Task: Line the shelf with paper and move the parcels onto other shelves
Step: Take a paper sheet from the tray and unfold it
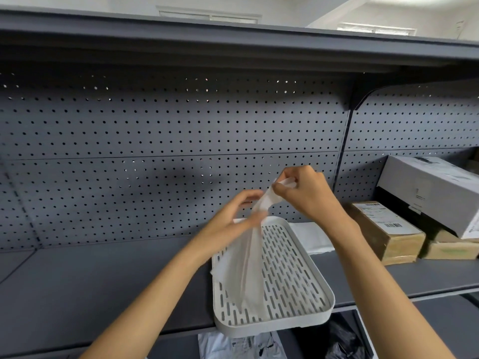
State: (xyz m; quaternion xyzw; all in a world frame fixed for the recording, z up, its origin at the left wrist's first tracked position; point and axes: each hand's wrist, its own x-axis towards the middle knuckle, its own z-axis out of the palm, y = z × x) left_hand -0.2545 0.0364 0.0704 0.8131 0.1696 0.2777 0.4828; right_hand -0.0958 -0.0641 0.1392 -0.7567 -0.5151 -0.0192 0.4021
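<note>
A white sheet of paper (246, 265) hangs down over a white slotted tray (293, 288) that lies on the dark grey shelf (108, 281). My right hand (308, 193) pinches the paper's top end above the tray. My left hand (236, 216) holds the paper a little lower, fingers blurred. To the right on the same shelf stand parcels: a brown box with labels (386, 229), a grey box (435, 187) leaning on it, and another brown box (453, 247) beneath.
A folded white sheet (313, 237) lies on the shelf behind the tray. A perforated grey back panel (168, 130) rises behind, with another shelf (207, 45) overhead. Below the front edge sit a white bag (241, 345) and a black bag (342, 340).
</note>
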